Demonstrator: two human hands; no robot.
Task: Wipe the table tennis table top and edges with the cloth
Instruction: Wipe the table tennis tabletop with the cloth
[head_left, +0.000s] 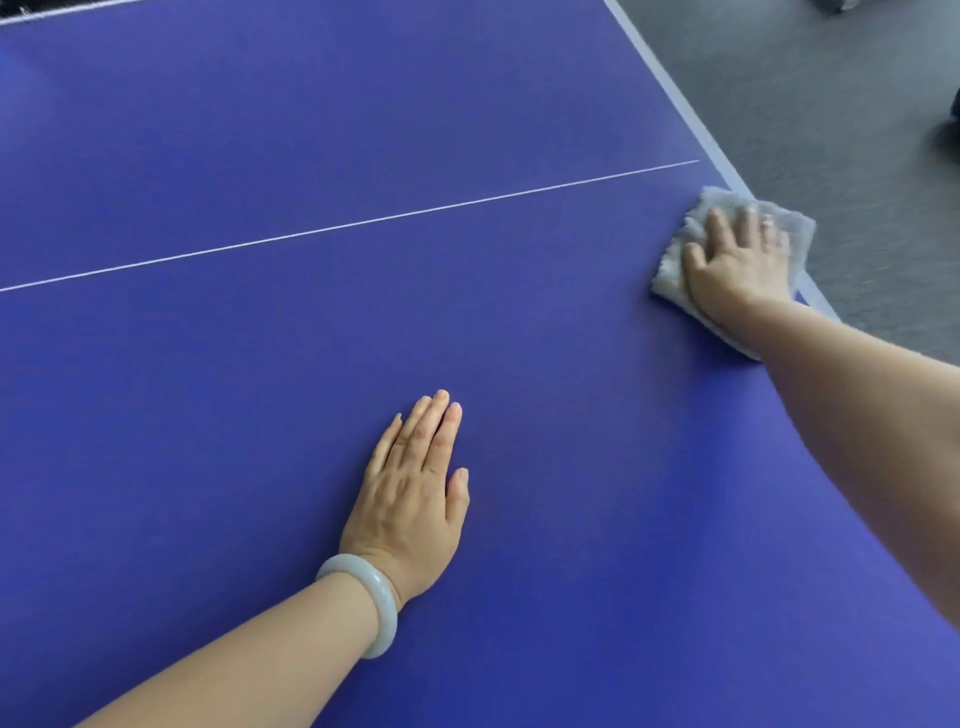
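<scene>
At the right edge of the blue table tennis table (260, 130), as the head camera sees it, the right hand (737, 265) presses flat on a pale grey cloth (675, 265). Its fingers are spread and straight over the fabric, not curled round it. The cloth lies crumpled across the white border line (670, 83) of the table's right edge, and part of it hangs out past that edge over the grey floor (831, 114). A thin white centre line (363, 223) crosses the table top and ends near the cloth. The left hand (410, 499) rests palm down on the bare table top, nearer the person and well apart from the cloth, with its fingers straight and close together, holding nothing. A pale bangle (363, 603) circles the left wrist. Both forearms are bare.
</scene>
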